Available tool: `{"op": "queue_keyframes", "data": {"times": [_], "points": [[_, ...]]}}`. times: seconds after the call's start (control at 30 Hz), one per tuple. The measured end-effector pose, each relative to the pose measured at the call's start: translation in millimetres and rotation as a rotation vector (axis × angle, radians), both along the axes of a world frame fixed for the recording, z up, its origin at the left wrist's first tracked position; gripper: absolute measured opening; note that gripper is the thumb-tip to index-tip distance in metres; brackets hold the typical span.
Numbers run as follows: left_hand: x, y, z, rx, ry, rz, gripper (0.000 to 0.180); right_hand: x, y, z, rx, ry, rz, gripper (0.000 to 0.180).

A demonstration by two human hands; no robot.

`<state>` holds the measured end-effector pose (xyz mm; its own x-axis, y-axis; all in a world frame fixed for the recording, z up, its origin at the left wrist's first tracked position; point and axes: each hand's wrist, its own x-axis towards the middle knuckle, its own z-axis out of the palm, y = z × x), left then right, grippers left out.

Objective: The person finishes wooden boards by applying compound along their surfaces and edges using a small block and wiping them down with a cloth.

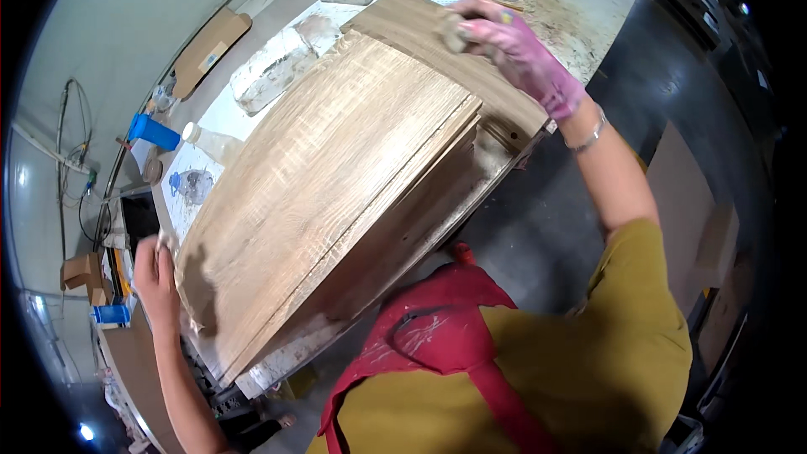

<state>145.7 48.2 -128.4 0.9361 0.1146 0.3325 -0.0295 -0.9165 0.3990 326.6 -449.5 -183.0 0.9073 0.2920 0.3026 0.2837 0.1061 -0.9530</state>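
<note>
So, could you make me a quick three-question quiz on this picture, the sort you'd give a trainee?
1. What colour is the apron?
2. True or false: both hands wear gloves.
3. What does the right hand hold?
A) a hammer
B) a pale wad
C) a saw

Key:
1. Red.
2. False: the left hand, at the left end of the wood panel, is bare.
3. B; the wad is blurred, so its material is hard to tell.
</note>
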Motion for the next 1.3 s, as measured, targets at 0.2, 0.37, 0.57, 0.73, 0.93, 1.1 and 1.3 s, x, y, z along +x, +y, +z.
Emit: {"op": "queue_keyframes", "data": {"times": [0.2, 0.37, 0.57, 0.73, 0.93, 1.1, 1.3], "points": [[67.4, -233.7, 11.9, 0.095, -0.233, -0.603, 0.026, 79.9, 60.2, -23.8, 0.102, 0.198, 0.505, 0.024], [82.2, -308.3, -85.6, 0.356, -0.295, -0.421, 0.038, 46.9, 78.3, -17.4, 0.272, 0.306, 0.588, 0.047], [15.4, -230.5, -87.5, 0.422, -0.345, -0.308, 0.043, 78.6, 50.0, -43.2, 0.245, 0.399, 0.579, 0.049], [-80.2, -131.0, -85.1, 0.507, -0.277, 0.029, 0.038, 86.9, 42.7, -39.3, 0.187, 0.358, 0.571, 0.05], [-184.0, -32.9, -98.3, 0.638, -0.217, 0.357, 0.039, 77.2, 51.8, -28.9, 0.143, 0.311, 0.445, 0.046], [-278.7, 33.1, -108.8, -0.311, -0.347, 1.037, 0.028, 67.6, 63.0, -29.9, 0.205, 0.423, 0.47, 0.046], [-120.0, -43.8, -38.8, 0.044, -0.204, 0.379, 0.026, 61.2, 55.9, -26.8, 0.17, 0.339, 0.423, 0.043]]}}
